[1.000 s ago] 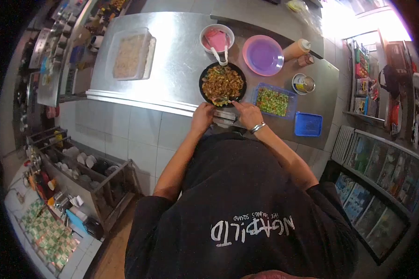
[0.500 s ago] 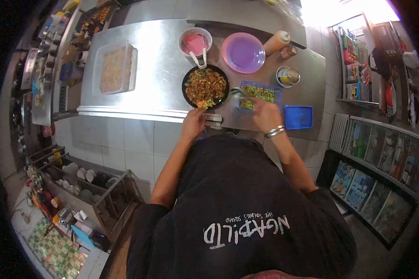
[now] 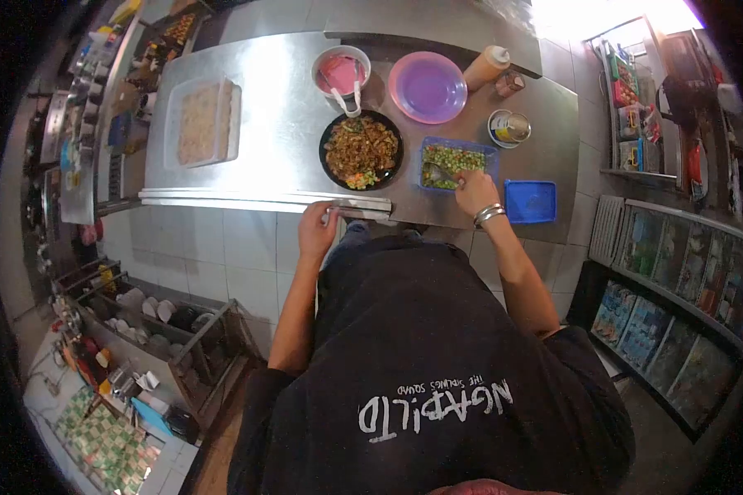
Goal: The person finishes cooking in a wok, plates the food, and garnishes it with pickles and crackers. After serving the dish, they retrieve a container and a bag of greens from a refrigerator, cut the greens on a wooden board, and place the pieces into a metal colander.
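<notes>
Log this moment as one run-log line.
right hand: holds spoon in tub of diced vegetables | left hand: at front edge of counter | black plate: brown food, small vegetable heap at near side

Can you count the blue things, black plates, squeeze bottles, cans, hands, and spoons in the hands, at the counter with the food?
Blue things: 2 (veggie box, tray)
Black plates: 1
Squeeze bottles: 1
Cans: 1
Hands: 2 (left hand, right hand)
Spoons in hands: 1
Total: 8
</notes>
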The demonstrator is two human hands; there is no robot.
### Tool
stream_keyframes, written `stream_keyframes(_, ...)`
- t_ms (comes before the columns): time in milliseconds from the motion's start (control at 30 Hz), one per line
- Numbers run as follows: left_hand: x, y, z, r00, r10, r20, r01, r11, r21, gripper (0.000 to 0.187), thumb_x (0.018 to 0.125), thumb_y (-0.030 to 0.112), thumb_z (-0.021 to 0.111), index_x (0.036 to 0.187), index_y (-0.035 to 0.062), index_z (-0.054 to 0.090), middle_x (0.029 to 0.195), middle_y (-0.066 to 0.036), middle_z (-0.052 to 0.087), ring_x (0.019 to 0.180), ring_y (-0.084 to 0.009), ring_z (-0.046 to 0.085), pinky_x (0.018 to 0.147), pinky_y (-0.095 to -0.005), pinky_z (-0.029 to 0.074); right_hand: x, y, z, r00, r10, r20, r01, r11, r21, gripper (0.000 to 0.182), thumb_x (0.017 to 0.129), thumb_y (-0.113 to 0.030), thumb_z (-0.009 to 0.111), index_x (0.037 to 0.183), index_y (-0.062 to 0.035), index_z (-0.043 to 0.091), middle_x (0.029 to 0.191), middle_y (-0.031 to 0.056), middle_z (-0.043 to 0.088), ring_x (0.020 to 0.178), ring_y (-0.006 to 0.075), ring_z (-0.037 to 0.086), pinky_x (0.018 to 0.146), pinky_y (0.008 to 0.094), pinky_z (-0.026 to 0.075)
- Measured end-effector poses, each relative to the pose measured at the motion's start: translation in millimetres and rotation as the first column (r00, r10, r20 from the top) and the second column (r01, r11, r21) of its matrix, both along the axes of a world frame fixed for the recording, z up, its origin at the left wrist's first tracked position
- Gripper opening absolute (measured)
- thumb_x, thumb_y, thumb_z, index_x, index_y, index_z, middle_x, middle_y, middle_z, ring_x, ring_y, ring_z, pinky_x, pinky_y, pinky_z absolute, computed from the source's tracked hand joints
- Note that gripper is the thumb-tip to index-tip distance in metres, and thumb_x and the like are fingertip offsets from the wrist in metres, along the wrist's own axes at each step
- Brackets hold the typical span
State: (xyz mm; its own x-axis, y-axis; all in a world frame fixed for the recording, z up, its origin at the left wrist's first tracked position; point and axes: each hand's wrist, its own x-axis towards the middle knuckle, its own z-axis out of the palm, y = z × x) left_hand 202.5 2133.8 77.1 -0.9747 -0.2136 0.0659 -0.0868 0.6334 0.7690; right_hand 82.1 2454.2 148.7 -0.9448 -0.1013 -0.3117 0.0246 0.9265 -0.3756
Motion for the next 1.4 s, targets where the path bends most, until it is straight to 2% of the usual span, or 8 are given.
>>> stream_keyframes(267,21.0,-10.4,-10.3,0.999,0.033,0.043,-0.029,0.996,-0.084,0.017,0.082,0.017,0.067,0.093,0.0039,0.066,0.089,-0.011,0.064,0.075,-0.0258,0.061,0.055,-0.0327,0.048,6.2,0.0,-2.3,0.997,0.034,-0.066,-0.037,0.998,-0.049,0.020,0.077,-0.010,0.056,0.090,-0.0060,0.070,0.082,0.0209,0.065,0.081,0.0390,0.062,0.076,0.0466,0.050)
stream_keyframes(567,11.8,-7.1,-0.1,0.995,-0.002,0.098,0.010,0.997,-0.075,0.018,0.083,0.019,0.066,0.094,0.0044,0.066,0.089,-0.012,0.063,0.074,-0.0272,0.060,0.059,-0.0346,0.050,3.9,-3.7,4.5,0.999,0.024,-0.021,-0.025,0.999,-0.028,0.021,0.076,-0.011,0.057,0.093,-0.0059,0.070,0.081,0.0209,0.065,0.079,0.0375,0.063,0.074,0.0449,0.050)
stream_keyframes(667,8.5,-5.8,-2.6,0.998,-0.023,0.060,0.029,0.995,-0.096,0.019,0.083,0.019,0.065,0.097,0.0057,0.067,0.089,-0.012,0.063,0.074,-0.0277,0.060,0.061,-0.0347,0.049,3.5,12.0,-12.0,1.000,-0.001,-0.024,-0.002,0.992,-0.122,0.022,0.080,-0.010,0.057,0.097,-0.0061,0.070,0.075,0.0165,0.066,0.068,0.0274,0.064,0.067,0.0375,0.050)
stream_keyframes(733,5.9,-4.5,-0.3,0.996,-0.038,0.085,0.045,0.996,-0.082,0.020,0.083,0.019,0.065,0.098,0.0062,0.067,0.090,-0.012,0.063,0.075,-0.0278,0.060,0.062,-0.0351,0.049,1.3,25.4,-13.3,0.921,-0.164,0.352,0.282,0.906,-0.317,0.023,0.085,-0.007,0.055,0.103,-0.0051,0.069,0.073,0.0087,0.066,0.062,0.0138,0.059,0.060,0.0289,0.048)
stream_keyframes(833,6.6,-5.7,-0.3,0.991,-0.061,0.123,0.068,0.997,-0.047,0.020,0.083,0.018,0.065,0.100,0.0070,0.067,0.092,-0.012,0.064,0.078,-0.0282,0.061,0.064,-0.0358,0.049,10.3,46.4,-26.3,0.842,-0.235,0.486,0.484,0.727,-0.487,0.024,0.089,-0.005,0.051,0.106,-0.0035,0.067,0.073,0.0030,0.064,0.060,0.0065,0.053,0.056,0.0242,0.044)
stream_keyframes(1033,5.2,-5.2,-0.3,0.993,-0.077,0.086,0.080,0.996,-0.037,0.020,0.083,0.018,0.065,0.099,0.0069,0.067,0.093,-0.012,0.064,0.083,-0.0297,0.062,0.069,-0.0371,0.049,34.7,55.7,-26.6,0.953,-0.244,0.182,0.298,0.867,-0.398,0.023,0.091,-0.006,0.050,0.107,-0.0036,0.067,0.071,-0.0016,0.062,0.057,0.0052,0.051,0.051,0.0221,0.041)
stream_keyframes(1233,2.7,-8.0,-3.3,0.988,-0.123,0.094,0.129,0.990,-0.053,0.021,0.082,0.018,0.066,0.099,0.0058,0.067,0.099,-0.012,0.065,0.091,-0.0302,0.061,0.077,-0.0374,0.049,22.0,45.5,-16.0,0.831,-0.297,0.469,0.511,0.740,-0.436,0.025,0.091,-0.005,0.048,0.108,-0.0025,0.067,0.070,0.0003,0.063,0.057,0.0055,0.052,0.052,0.0223,0.041)
stream_keyframes(1400,-3.4,-7.6,-10.7,0.982,-0.189,-0.015,0.184,0.971,-0.152,0.025,0.081,0.018,0.067,0.103,0.0057,0.065,0.103,-0.012,0.064,0.096,-0.0309,0.060,0.082,-0.0383,0.049,14.6,-2.4,21.8,0.936,-0.122,0.329,0.273,0.842,-0.465,0.026,0.088,-0.006,0.049,0.108,-0.0074,0.067,0.072,0.0029,0.065,0.062,0.0118,0.057,0.057,0.0282,0.046)
